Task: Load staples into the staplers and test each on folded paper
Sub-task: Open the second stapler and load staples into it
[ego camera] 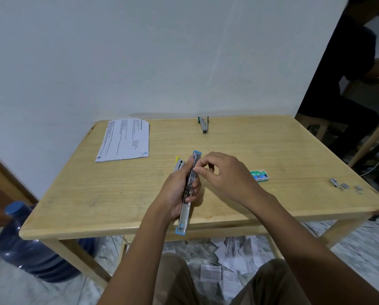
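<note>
My left hand grips a light-blue stapler, swung fully open so it runs lengthwise over the table's near middle. My right hand has its fingertips pinched at the stapler's metal channel near the far end; whether staples are between them is too small to tell. A yellow stapler lies on the table just left of my left hand. A green stapler lies at the back edge. A green staple box sits right of my right hand. Printed paper sheets lie at the back left.
The wooden table stands against a white wall. Several loose staple strips lie near its right edge. A blue water jug stands on the floor at left, paper scraps litter the floor below, and a seated person is at far right.
</note>
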Demonstrator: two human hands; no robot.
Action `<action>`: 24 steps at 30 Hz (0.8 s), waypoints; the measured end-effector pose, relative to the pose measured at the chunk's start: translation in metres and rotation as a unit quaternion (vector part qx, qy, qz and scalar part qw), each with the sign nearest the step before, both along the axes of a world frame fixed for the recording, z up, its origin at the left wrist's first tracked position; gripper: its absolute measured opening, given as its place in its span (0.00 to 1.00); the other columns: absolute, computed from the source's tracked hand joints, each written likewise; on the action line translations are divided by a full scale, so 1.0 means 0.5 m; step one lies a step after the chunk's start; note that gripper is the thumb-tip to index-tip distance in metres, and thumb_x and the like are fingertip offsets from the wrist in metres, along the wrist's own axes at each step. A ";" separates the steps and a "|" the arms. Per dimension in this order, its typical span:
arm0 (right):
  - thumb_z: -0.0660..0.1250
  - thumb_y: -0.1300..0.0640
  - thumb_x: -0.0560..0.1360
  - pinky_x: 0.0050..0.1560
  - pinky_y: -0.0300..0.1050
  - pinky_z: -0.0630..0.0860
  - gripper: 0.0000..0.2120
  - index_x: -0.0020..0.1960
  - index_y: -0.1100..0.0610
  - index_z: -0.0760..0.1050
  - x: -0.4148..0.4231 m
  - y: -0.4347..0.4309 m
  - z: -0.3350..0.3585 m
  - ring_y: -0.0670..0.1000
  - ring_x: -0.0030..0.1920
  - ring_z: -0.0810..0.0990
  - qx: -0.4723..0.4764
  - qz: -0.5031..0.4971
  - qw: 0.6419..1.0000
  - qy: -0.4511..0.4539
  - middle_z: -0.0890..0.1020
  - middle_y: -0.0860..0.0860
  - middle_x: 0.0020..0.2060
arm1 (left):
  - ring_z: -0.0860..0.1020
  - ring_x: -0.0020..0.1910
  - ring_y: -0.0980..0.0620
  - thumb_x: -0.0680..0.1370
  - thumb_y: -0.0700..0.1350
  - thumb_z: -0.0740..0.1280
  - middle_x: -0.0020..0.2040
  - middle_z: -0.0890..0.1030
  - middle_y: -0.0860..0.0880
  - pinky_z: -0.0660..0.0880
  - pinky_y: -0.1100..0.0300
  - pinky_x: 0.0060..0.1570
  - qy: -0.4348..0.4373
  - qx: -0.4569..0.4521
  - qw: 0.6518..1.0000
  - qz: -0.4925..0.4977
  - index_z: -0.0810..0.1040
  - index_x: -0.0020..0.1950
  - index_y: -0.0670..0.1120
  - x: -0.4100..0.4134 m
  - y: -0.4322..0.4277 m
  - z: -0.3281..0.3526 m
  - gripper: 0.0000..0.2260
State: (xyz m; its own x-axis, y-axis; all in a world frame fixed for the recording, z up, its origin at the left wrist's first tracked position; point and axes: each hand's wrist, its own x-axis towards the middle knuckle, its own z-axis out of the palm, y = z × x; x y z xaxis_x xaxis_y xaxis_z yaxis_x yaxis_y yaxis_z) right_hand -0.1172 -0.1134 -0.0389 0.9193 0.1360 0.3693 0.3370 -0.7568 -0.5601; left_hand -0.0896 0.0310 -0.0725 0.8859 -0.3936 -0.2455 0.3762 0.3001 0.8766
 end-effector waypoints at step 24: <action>0.56 0.40 0.80 0.58 0.44 0.70 0.17 0.57 0.43 0.80 -0.022 -0.023 -0.032 0.42 0.63 0.68 -0.117 0.097 0.988 -0.037 0.72 0.42 0.62 | 0.67 0.19 0.56 0.82 0.54 0.62 0.25 0.68 0.49 0.60 0.66 0.14 0.032 -0.046 0.998 -0.008 0.79 0.54 0.43 0.012 -0.001 -0.014 0.15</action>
State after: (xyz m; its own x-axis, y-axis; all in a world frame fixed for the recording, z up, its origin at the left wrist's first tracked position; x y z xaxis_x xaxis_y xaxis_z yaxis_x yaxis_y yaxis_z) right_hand -0.1281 -0.1250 -0.0546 0.8390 0.3962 0.3729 0.5220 -0.7796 -0.3461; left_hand -0.0835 0.0307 -0.0794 0.8629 -0.4319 -0.2626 0.4355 0.3717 0.8198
